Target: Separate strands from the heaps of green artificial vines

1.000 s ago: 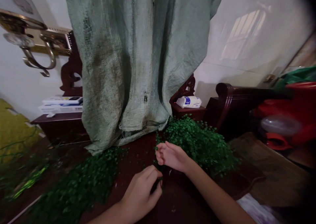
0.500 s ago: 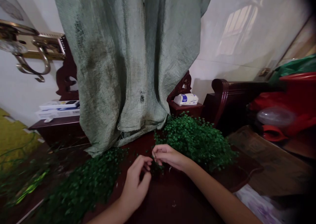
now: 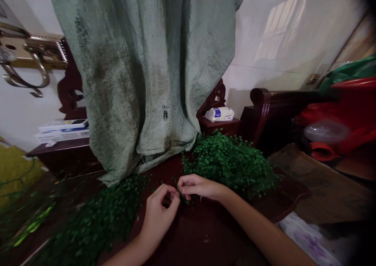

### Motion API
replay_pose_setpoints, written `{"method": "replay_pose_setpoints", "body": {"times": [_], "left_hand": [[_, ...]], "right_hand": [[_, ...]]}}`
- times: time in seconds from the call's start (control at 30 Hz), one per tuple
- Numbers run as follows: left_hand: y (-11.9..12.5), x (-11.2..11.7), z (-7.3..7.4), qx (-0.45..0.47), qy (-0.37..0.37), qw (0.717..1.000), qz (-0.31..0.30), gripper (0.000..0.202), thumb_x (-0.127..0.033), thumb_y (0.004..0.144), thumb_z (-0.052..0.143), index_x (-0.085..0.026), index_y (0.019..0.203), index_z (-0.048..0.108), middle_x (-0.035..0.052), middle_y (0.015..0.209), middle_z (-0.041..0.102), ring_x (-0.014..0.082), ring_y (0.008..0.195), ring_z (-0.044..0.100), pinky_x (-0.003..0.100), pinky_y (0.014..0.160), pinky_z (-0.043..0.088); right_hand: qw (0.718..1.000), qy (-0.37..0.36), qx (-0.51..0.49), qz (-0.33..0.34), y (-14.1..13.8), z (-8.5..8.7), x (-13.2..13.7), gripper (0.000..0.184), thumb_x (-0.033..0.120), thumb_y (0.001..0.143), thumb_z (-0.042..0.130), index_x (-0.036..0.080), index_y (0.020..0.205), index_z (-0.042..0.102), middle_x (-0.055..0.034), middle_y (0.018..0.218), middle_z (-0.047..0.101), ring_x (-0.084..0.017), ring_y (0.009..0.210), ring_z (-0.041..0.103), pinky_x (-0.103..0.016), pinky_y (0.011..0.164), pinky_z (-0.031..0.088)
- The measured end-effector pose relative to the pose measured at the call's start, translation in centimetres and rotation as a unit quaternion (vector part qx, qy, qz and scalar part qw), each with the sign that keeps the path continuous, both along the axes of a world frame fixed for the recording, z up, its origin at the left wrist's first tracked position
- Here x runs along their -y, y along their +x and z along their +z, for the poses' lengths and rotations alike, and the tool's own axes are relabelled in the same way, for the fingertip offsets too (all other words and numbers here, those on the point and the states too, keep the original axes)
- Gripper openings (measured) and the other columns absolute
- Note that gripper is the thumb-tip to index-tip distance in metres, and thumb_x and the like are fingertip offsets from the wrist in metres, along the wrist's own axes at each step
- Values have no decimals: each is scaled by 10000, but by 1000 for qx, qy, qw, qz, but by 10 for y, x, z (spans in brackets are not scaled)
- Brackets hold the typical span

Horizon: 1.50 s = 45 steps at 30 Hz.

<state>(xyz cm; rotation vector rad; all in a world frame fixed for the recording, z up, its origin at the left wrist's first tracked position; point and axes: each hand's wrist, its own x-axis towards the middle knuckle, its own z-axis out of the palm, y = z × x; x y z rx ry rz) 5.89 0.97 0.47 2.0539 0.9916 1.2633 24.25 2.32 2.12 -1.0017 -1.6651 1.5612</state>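
Just above the dark red tabletop (image 3: 202, 230), my two hands meet at their fingertips. My right hand (image 3: 197, 186) pinches a small green sprig (image 3: 185, 199) with tiny leaves, partly hidden by the fingers. On the other side, my left hand (image 3: 161, 209) has thumb and forefinger closed at the same sprig; the exact contact is hard to see. A bushy heap of green sprigs (image 3: 232, 164) lies beyond my right wrist. Another leafy green pile (image 3: 96, 223), darker and blurred, spreads to the left of my left hand.
A hanging grey-green woven sack (image 3: 164, 82) comes down to the table behind the hands. White boxes (image 3: 63, 133) and a tissue pack (image 3: 219, 114) sit on small ledges. At right are flattened cardboard (image 3: 320, 187), red bags (image 3: 352, 117) and a white-purple bag (image 3: 308, 234).
The left thumb and forefinger have closed together and moved nearer the right fingertips. The right hand has shifted slightly left. The view has turned a little.
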Motion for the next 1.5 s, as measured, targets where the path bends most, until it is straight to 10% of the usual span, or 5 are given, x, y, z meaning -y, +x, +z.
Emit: {"method": "replay_pose_setpoints", "body": {"times": [0.77, 1.5], "left_hand": [[0, -3, -4, -42, 37, 998, -24, 186, -168, 777, 493, -182, 598, 542, -21, 576, 569, 132, 546, 540, 217, 535, 401], [4, 2, -9, -70, 75, 993, 60, 198, -185, 797, 532, -190, 605, 487, -43, 563, 504, 111, 500, 486, 205, 509, 355]], "right_hand": [[997, -12, 14, 71, 2, 2, 2, 239, 378, 770, 677, 167, 775, 565, 43, 705, 525, -90, 621, 496, -230, 628, 382], [988, 145, 29, 43, -3, -7, 2, 323, 463, 834, 616, 159, 791, 514, 20, 744, 469, -106, 665, 423, -243, 633, 348]]}}
